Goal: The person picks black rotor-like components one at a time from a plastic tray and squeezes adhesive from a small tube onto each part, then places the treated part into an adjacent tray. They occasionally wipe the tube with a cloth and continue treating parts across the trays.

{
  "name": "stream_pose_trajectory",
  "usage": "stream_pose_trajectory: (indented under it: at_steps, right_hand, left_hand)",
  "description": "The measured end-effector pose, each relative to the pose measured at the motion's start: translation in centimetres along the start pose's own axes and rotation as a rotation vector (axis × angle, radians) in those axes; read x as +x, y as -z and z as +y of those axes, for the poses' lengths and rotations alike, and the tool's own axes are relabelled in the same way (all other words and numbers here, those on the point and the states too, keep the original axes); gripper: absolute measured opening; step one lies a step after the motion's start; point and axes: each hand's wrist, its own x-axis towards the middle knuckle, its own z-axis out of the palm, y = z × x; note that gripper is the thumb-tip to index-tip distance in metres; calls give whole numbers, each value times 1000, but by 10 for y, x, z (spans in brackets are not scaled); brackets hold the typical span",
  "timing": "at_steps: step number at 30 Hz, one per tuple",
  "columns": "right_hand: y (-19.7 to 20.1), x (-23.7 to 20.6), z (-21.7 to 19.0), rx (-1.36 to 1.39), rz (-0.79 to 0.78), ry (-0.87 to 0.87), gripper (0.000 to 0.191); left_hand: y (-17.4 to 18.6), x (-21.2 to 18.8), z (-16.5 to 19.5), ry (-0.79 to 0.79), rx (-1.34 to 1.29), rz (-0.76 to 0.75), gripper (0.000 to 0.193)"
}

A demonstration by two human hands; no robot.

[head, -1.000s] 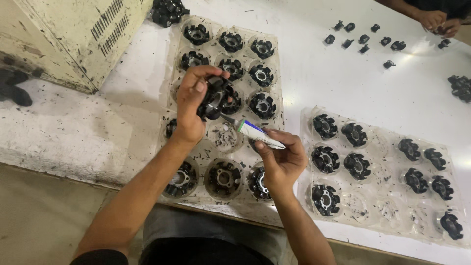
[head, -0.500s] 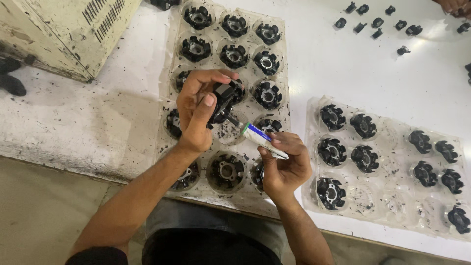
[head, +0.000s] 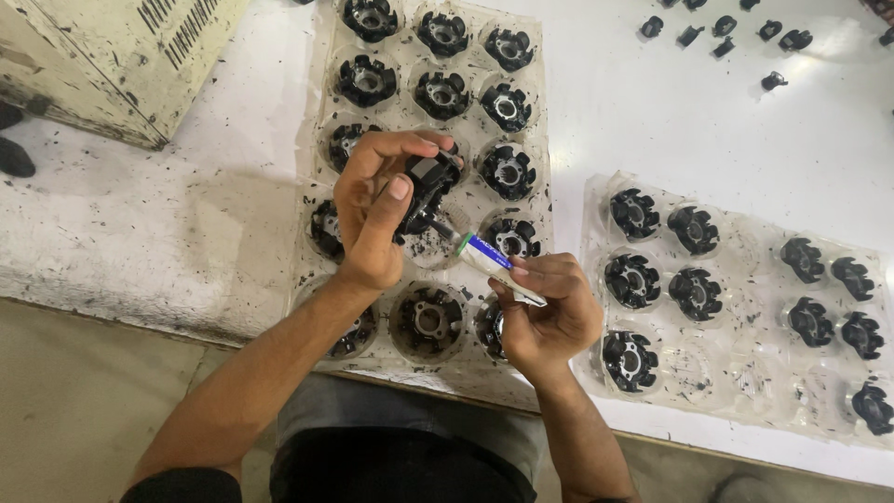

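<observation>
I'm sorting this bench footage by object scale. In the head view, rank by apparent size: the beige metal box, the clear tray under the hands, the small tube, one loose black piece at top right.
1. Clear tray
2. Beige metal box, though the frame cuts it off, so these two are unsure
3. Small tube in the right hand
4. Loose black piece

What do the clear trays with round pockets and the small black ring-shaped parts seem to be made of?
The clear trays with round pockets look like thin moulded plastic: see-through, glossy, crinkled at the edges. The small black ring-shaped parts look like dull black moulded plastic, perhaps with a paler metal centre; that is uncertain.
</observation>
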Motion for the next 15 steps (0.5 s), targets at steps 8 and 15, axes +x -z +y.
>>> stream_pose_trajectory:
  at_steps: [8, 15]
  right_hand:
    - [1, -2, 0, 0, 2, 0, 27]
    - [1, -6, 0, 14, 6, -27, 27]
  left_hand:
    - [0, -1, -2, 10, -26, 31, 33]
    - [-3, -7, -7, 73, -250, 152, 37]
